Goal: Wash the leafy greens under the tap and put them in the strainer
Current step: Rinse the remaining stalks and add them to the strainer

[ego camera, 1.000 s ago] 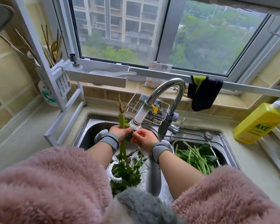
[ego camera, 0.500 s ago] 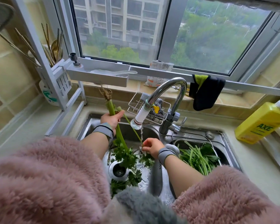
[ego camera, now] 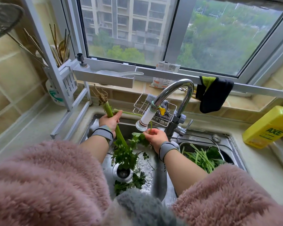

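Rinsing greens over the sink, both hands busy under the tap.

Left hand grips the stalk bunch near its root end, roots pointing up and away, leaves hanging toward the drain. Right hand pinches a leafy sprig just below the white nozzle. More loose leaves lie on the wet sink floor. Strainer sits in the right basin, already holding washed stems. A yellow bottle stands on the bench at the right, and a dark cloth hangs from the rail behind the tap.
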Available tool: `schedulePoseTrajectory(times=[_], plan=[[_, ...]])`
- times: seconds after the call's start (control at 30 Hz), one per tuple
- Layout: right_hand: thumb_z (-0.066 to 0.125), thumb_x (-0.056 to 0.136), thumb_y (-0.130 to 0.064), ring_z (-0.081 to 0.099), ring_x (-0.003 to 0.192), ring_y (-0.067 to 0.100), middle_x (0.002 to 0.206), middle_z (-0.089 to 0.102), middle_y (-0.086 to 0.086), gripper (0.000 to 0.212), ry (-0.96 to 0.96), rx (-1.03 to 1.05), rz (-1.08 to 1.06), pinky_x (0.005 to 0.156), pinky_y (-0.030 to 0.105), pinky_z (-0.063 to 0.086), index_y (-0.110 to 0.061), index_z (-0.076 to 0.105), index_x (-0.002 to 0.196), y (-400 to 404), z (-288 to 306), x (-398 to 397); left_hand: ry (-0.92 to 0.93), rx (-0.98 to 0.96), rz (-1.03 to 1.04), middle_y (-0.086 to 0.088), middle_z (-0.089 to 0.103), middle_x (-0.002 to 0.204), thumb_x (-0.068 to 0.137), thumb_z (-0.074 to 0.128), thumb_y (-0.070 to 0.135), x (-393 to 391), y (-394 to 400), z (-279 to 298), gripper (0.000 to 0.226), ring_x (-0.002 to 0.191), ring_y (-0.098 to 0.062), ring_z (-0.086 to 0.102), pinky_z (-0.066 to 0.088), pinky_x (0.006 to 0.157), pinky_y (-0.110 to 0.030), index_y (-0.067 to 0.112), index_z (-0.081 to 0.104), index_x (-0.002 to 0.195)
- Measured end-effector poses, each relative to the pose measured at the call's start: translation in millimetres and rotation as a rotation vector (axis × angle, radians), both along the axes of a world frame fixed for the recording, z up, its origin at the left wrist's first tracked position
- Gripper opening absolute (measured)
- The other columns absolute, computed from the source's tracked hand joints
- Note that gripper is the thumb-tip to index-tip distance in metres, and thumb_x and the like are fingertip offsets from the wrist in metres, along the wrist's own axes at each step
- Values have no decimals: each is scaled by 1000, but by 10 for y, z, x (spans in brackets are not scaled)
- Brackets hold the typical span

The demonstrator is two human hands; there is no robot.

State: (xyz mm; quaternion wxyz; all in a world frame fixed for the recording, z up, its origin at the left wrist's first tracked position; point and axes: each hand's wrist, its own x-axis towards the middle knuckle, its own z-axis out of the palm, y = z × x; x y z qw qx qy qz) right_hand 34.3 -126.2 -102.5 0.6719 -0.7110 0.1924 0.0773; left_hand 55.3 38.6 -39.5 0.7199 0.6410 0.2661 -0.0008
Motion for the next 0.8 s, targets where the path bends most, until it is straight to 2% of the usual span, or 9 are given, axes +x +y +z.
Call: schedulePoseTrajectory(times=[0.1, 0.23, 0.37, 0.43, 0.5, 0.6, 0.67, 0.73, 0.8], plan=[[60, 89, -8, 55, 67, 10, 75, 59, -1, 4, 2, 17, -24, 56, 16, 49, -11, 59, 90, 10, 34, -25, -5, 3, 5, -4, 43, 56, 83, 70, 24, -9, -3, 0, 44, 54, -16, 39, 32, 79, -28, 11, 40, 52], [48, 97, -19, 54, 95, 23, 95, 55, 1, 12, 96, 90, -8, 73, 42, 58, -12, 55, 102, 3, 83, -49, -2, 6, 1, -3, 43, 56, 83, 69, 24, -20, -15, 3, 44, 53, -14, 39, 31, 78, -27, 11, 41, 52], [51, 93, 0, 57, 94, 24, 95, 54, 7, 10, 93, 160, 4, 60, 29, 59, -10, 53, 90, 9, 56, -59, 10, 25, -1, -3, 43, 56, 83, 69, 25, -36, -18, 11, 44, 53, -13, 39, 31, 78, -26, 11, 41, 52], [51, 90, 8, 60, 78, 20, 84, 55, 8, 12, 83, 177, -1, 56, 19, 56, -4, 53, 90, 23, 35, -62, 13, 36, -8, -3, 43, 56, 84, 68, 25, -50, -20, 21, 44, 53, -13, 38, 30, 77, -25, 11, 41, 52], [54, 90, 3, 58, 64, 15, 78, 55, 5, 9, 93, 150, -4, 53, 15, 54, -3, 55, 83, 26, 47, -82, 21, 49, -12, -3, 42, 56, 84, 68, 25, -54, -18, 22, 44, 54, -12, 39, 30, 77, -25, 11, 41, 52], [54, 94, -13, 61, 55, 11, 72, 59, 5, 21, 139, 57, 54, 43, 15, 51, -6, 56, 74, -1, 51, -108, 30, 60, -8, -3, 43, 56, 85, 68, 27, -69, -8, 43, 45, 55, -12, 39, 29, 77, -25, 11, 41, 53], [51, 96, -20, 59, 60, 13, 73, 59, 5, 25, 234, -37, 168, 45, 20, 51, -8, 57, 75, -22, 42, -130, 29, 71, -15, -3, 42, 56, 85, 67, 28, -70, 1, 45, 45, 55, -12, 39, 29, 77, -25, 11, 40, 53], [54, 93, -23, 53, 66, 14, 79, 58, 4, 18, 309, -363, 373, 56, 23, 48, -10, 62, 84, -67, -38, -105, 29, 74, -34, -2, 43, 51, 85, 67, 25, -70, 7, 27, 45, 53, -14, 38, 30, 77, -27, 10, 40, 52], [57, 88, -15, 53, 80, 15, 94, 59, 5, 15, 274, -588, 461, 77, 23, 42, -10, 61, 101, -70, -58, -80, 28, 78, -96, 1, 44, 42, 83, 69, 22, -68, 7, -15, 44, 52, -15, 38, 32, 74, -28, 10, 42, 51]])
